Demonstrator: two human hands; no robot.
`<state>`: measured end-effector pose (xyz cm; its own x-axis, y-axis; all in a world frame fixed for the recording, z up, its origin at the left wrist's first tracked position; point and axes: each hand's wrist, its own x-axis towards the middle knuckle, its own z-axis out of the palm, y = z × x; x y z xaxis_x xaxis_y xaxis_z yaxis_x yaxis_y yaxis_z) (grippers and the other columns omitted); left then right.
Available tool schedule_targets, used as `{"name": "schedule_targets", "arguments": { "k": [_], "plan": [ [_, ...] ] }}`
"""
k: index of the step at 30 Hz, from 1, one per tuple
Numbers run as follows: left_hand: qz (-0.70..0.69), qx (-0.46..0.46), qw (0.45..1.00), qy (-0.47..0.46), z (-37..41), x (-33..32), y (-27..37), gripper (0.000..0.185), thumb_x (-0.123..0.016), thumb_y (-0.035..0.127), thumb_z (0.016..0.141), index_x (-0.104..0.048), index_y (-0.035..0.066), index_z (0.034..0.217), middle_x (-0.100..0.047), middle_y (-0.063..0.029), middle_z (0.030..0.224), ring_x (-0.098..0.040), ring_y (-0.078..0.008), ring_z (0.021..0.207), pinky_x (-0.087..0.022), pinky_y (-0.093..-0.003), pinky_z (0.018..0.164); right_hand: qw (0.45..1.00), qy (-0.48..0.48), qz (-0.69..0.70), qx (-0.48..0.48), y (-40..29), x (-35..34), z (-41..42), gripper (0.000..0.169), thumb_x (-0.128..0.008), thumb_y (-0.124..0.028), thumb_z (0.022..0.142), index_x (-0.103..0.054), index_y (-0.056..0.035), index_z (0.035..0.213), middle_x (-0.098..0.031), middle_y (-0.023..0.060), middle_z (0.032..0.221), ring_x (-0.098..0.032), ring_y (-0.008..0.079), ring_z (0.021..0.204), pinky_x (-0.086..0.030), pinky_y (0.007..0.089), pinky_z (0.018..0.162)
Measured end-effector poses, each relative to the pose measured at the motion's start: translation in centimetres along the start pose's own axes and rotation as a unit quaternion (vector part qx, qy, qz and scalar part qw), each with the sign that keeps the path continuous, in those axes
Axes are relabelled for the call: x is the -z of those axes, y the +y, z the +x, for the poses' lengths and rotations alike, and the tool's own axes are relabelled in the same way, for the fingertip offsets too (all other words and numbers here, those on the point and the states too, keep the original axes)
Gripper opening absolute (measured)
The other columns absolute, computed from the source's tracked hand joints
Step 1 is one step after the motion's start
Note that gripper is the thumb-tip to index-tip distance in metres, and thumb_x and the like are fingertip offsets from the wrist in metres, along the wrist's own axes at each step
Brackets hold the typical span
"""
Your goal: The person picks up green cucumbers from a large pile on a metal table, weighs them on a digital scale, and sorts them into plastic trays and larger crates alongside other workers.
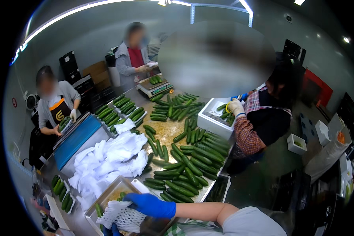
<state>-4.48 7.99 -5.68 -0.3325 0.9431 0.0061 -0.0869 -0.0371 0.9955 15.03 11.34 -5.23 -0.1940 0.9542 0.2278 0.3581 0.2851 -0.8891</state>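
Note:
My right hand [152, 204], in a blue glove, grips the upper edge of a white foam net sleeve [125, 216]. My left hand [111, 230], also blue-gloved and mostly cut off by the bottom edge, holds the sleeve's lower side. A cucumber tip [122, 195] shows by the sleeve's upper edge; how much of it lies inside is hidden. Beneath both hands is a metal tray [90, 217], with another cucumber [99, 210] along its left side. A heap of white foam nets [109, 162] lies just beyond the tray.
Many loose cucumbers [191, 165] cover the metal table [162, 131]. Packed cucumbers [65, 196] lie left, by a blue-topped machine [78, 141]. A scale [155, 87] stands at the far end. At right, a co-worker's gloved hand [236, 106] reaches over a white foam box [214, 118]. Two other people stand beyond.

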Motion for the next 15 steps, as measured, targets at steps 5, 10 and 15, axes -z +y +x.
{"name": "schedule_targets", "arguments": {
  "k": [5,10,15],
  "plan": [
    [-0.014,0.02,0.999,-0.032,-1.2,-1.5,1.4,0.034,-0.055,-0.006,0.081,-0.05,-0.01,0.114,-0.056,-0.0151,0.111,-0.052,-0.0227,0.096,-0.043,-0.0332,0.087,0.999,0.048,-0.02,0.01,0.2,1.1,-1.5,0.032,-0.061,-0.019,0.082,-0.052,-0.0116,0.112,-0.062,0.0146,0.095,-0.062,0.0324,0.082,-0.05,0.0352,0.069],
    [0.026,-0.018,0.986,-0.162,-0.4,2.8,-0.3,0.028,-0.05,0.0,0.084,-0.057,-0.006,0.11,-0.061,-0.0143,0.104,-0.059,-0.0212,0.091,-0.045,-0.0329,0.084,0.979,0.08,-0.161,0.095,1.9,1.4,-2.5,0.035,-0.056,-0.008,0.081,-0.053,-0.0065,0.116,-0.059,0.0201,0.103,-0.061,0.0323,0.087,-0.049,0.0374,0.073],
    [0.016,-0.171,0.976,0.137,3.1,14.8,-0.8,0.021,-0.048,0.008,0.089,-0.061,-0.005,0.1,-0.063,-0.0097,0.087,-0.058,-0.016,0.08,-0.046,-0.0299,0.077,0.902,0.425,0.003,-0.075,2.5,7.4,-1.3,0.055,-0.069,-0.001,0.074,-0.046,0.0026,0.124,-0.052,0.0093,0.112,-0.047,0.0153,0.097,-0.042,0.0283,0.085]
  ]
}}
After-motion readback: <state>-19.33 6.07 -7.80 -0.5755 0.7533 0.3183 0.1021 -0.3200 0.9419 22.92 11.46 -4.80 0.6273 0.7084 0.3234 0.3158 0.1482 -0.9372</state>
